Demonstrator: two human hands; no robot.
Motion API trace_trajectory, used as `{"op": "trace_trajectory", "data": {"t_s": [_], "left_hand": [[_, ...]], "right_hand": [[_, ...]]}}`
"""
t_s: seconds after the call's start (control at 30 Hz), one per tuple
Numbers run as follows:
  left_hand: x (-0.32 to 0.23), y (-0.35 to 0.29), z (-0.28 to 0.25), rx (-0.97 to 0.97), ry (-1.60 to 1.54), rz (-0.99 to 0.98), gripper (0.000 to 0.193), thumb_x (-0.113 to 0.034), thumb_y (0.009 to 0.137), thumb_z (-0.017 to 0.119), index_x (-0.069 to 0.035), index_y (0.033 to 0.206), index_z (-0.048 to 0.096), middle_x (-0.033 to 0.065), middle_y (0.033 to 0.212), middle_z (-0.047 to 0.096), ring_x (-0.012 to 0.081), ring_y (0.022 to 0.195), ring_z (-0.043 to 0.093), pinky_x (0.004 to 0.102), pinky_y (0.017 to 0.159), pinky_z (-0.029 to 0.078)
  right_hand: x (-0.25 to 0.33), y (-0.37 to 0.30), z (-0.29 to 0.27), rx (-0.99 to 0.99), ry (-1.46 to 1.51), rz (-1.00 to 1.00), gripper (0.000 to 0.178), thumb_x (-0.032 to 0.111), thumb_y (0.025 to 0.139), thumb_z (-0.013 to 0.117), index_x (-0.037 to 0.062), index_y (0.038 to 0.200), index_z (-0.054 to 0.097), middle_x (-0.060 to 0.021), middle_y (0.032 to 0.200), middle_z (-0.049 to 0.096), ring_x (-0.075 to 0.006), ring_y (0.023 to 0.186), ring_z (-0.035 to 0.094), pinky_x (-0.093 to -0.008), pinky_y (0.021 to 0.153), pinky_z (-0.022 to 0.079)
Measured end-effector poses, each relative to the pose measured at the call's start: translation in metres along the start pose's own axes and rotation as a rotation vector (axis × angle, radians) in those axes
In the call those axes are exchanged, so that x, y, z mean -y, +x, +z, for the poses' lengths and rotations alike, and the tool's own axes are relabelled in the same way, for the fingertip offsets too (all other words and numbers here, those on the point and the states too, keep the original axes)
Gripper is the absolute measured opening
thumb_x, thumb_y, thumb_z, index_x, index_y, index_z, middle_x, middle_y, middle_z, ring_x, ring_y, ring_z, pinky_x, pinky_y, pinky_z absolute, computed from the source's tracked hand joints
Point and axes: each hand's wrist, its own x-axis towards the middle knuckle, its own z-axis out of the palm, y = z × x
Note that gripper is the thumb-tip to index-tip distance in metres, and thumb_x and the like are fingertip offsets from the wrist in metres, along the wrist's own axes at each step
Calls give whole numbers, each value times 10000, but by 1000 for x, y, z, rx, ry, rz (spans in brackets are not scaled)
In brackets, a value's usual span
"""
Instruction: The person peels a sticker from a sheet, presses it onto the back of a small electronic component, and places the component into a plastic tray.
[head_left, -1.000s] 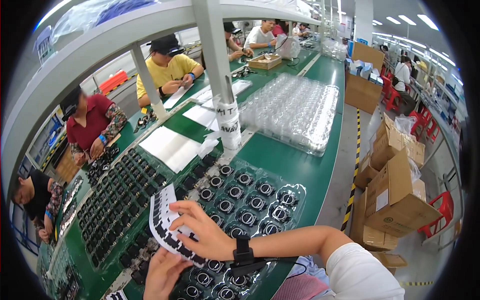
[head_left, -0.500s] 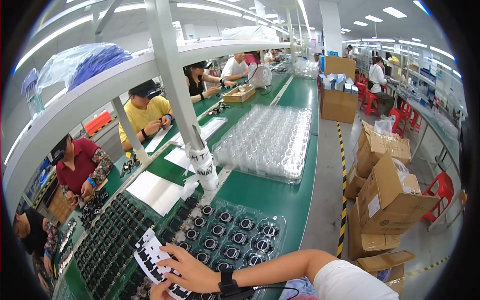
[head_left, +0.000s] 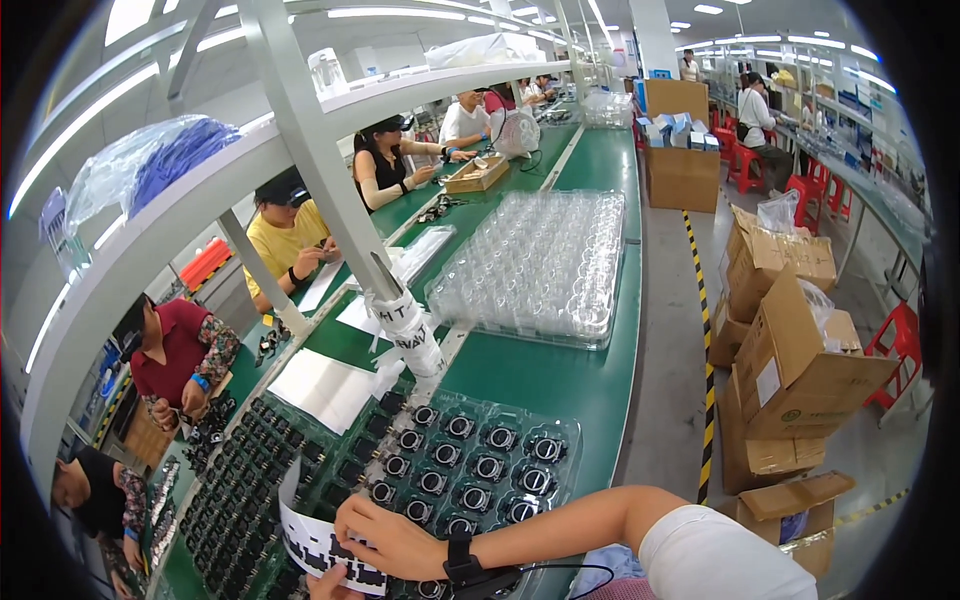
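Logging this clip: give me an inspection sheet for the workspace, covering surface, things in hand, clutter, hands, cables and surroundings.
Surface: green bench, running away from the wearer.
Things in hand: white strip with black pieces, curled up at its far end; beside it, round parts in a clear tray.
Clutter: stacked clear trays, white paper, wooden box.
Hands: left hand, partly cut off by the picture's edge, holds the strip's lower edge; right hand touches the strip, grip unclear.
Cables: black cable near the right wristband.
Surroundings: co-workers across the bench; open cartons and red stools to the right.
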Motion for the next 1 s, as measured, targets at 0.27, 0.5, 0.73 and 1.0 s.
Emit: {"op": "trace_trajectory", "data": {"t_s": [0.27,0.5,0.73,1.0], "left_hand": [[11,0,-5,-65,199,66,359,-35,852,555,20,1190,444,96,1082,546,197,955,553,332,813,481],[9,1,-8,-142,341,187,225,-38,847,582,61,1044,541,101,938,610,134,778,593,225,632,469],[10,8,-9,-65,236,123,292,-21,842,579,40,1120,512,105,1044,577,166,881,576,269,766,461],[6,-3,-13,-176,164,218,491,-10,768,642,4,1206,420,106,1129,538,182,1001,543,321,870,438]], "right_hand": [[-10,-7,2,24,36,-20,187,163,841,559,23,950,502,-106,909,500,-286,838,535,-349,715,439],[-9,-4,3,109,-56,-3,209,188,804,597,39,923,511,-107,881,514,-303,862,522,-368,729,436],[-17,-4,1,140,-68,15,192,122,843,565,9,995,529,-115,973,522,-286,874,561,-324,741,475],[-15,4,14,192,-73,5,287,117,808,606,-6,1061,552,-146,1055,531,-309,941,555,-337,791,479]]}}
